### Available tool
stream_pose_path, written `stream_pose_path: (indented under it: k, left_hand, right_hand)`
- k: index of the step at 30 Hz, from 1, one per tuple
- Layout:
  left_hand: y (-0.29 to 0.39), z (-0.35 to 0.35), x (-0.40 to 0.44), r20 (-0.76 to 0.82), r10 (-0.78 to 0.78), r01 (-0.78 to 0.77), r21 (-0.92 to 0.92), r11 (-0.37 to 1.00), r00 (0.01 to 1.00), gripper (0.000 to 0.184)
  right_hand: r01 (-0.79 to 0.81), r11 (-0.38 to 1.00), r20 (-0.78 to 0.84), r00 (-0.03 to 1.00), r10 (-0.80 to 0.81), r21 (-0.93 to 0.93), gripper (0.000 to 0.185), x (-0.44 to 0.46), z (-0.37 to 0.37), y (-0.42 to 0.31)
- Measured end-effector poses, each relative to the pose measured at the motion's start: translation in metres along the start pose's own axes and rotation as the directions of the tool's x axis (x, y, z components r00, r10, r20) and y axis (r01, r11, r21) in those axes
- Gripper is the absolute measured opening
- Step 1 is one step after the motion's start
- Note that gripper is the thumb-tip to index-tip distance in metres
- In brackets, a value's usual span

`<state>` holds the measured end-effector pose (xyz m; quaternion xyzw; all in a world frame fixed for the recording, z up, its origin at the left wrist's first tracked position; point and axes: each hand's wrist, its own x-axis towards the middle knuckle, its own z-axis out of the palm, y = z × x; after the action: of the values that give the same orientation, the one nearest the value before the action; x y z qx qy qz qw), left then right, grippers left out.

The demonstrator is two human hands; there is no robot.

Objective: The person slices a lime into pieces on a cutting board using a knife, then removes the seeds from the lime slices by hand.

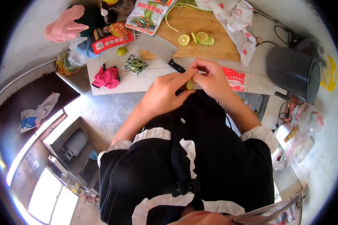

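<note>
The left hand (165,93) pinches a green lime piece (190,84) between thumb and fingers, which hide much of it, so its shape is hard to make out. The right hand (213,78) curls its fingers at the piece's upper end; whether they grip it, I cannot tell. Beyond, the knife (157,46) covers part of the cutting board's (221,50) left edge, and the green onions (184,4) are cut off at the top

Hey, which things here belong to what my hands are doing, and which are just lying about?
Likely part of the job:
greenish piece at your left hand and right hand
citrus slices
cutting board
cleaver

Apparently just lying about:
pink cloth
magenta bundle
dark grey container
grey gas cylinder
</note>
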<state>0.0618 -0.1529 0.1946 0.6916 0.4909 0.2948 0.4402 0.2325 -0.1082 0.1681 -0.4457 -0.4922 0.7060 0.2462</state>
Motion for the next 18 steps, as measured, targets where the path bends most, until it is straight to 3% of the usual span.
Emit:
stream_pose_path:
  k: [4, 11, 14, 16, 18]
  left_hand:
    - [-0.008, 0.001, 0.003, -0.027, 0.063, -0.064, -0.044, 0.997, 0.998, 0.056]
    - [-0.020, -0.008, 0.001, 0.083, -0.140, 0.163, -0.470, 0.867, 0.987, 0.058]
    - [-0.021, -0.009, 0.001, 0.103, -0.184, 0.210, -0.574, 0.792, 0.977, 0.056]
    - [-0.018, -0.011, 0.001, 0.100, -0.198, 0.219, -0.585, 0.781, 0.975, 0.055]
    - [-0.018, -0.009, 0.001, 0.073, -0.192, 0.199, -0.560, 0.804, 0.979, 0.055]
  right_hand:
    - [-0.016, 1.000, 0.066, 0.998, 0.016, -0.008, 0.016, 0.006, -0.007, -0.001]
    - [-0.169, 0.963, 0.191, 0.973, 0.129, 0.209, 0.017, 0.001, -0.019, -0.027]
    - [-0.081, 0.978, 0.102, 0.993, 0.062, 0.190, 0.015, -0.003, -0.019, -0.023]
    - [0.164, 0.982, 0.038, 0.986, -0.161, -0.094, 0.015, -0.009, -0.018, -0.026]
    - [0.381, 0.855, 0.070, 0.922, -0.382, -0.353, 0.016, -0.012, -0.018, -0.030]
